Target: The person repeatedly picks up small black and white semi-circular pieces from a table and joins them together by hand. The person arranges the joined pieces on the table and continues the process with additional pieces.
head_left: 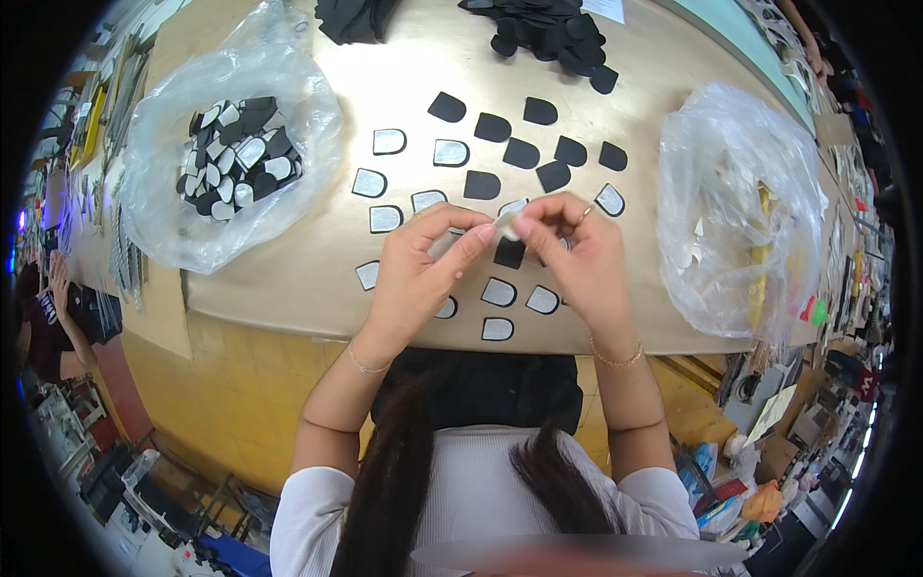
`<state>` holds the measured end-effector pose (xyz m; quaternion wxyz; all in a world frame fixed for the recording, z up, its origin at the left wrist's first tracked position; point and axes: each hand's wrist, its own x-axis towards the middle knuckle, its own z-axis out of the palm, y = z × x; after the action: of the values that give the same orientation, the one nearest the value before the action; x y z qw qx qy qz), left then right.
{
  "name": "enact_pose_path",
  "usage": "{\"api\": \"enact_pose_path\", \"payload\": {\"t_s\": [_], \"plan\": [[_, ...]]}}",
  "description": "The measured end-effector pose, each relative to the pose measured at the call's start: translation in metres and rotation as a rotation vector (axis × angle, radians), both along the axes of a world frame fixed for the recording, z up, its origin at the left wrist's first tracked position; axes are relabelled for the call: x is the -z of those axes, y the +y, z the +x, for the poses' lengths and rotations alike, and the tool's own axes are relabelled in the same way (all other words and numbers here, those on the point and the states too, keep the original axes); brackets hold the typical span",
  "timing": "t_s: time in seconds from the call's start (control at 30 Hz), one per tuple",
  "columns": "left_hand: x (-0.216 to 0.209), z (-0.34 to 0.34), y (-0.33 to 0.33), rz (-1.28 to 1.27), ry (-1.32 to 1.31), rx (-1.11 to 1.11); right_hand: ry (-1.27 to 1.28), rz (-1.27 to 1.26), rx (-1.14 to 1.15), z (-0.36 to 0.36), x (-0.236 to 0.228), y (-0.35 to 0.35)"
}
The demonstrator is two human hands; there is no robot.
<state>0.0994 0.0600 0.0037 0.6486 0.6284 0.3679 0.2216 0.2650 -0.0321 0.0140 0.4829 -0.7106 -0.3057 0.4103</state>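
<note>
My left hand (423,264) and my right hand (582,255) meet over the table, fingertips nearly touching. Between them they pinch a small pale piece (507,227), partly hidden by the fingers, so its full shape does not show. Around and below the hands lie several D-shaped black patches with a silvery-white face, such as a white-faced patch (498,291) just in front. Farther off are several plain black patches (493,127) of the same shape. One black patch (510,253) sits directly beneath my fingertips, partly covered.
A clear plastic bag (159,183) at the left holds a heap of black and white patches. Another clear bag (697,260) with pale scraps stands at the right. Black pieces (567,43) are piled at the table's (404,96) far side. Another person's arm (72,327) shows far left.
</note>
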Motion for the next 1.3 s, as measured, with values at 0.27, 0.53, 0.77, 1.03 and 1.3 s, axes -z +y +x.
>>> {"api": "enact_pose_path", "payload": {"t_s": [0.27,0.53,0.77,1.03,1.3], "plan": [[0.013,-0.004,0.002,0.772,0.324,0.079,-0.227,-0.206,-0.213,0.026,0.000,0.054],[0.011,-0.005,0.002,0.845,0.475,0.183,-0.388,-0.258,-0.318,0.022,0.011,0.074],[0.014,-0.004,0.003,0.860,0.468,0.195,-0.406,-0.249,-0.328,0.022,0.013,0.074],[0.017,0.000,0.007,0.972,0.456,0.223,-0.582,-0.203,-0.339,0.014,0.008,0.072],[0.022,0.001,0.012,1.188,0.598,0.353,-1.222,-0.177,-0.354,0.008,0.013,0.053]]}}
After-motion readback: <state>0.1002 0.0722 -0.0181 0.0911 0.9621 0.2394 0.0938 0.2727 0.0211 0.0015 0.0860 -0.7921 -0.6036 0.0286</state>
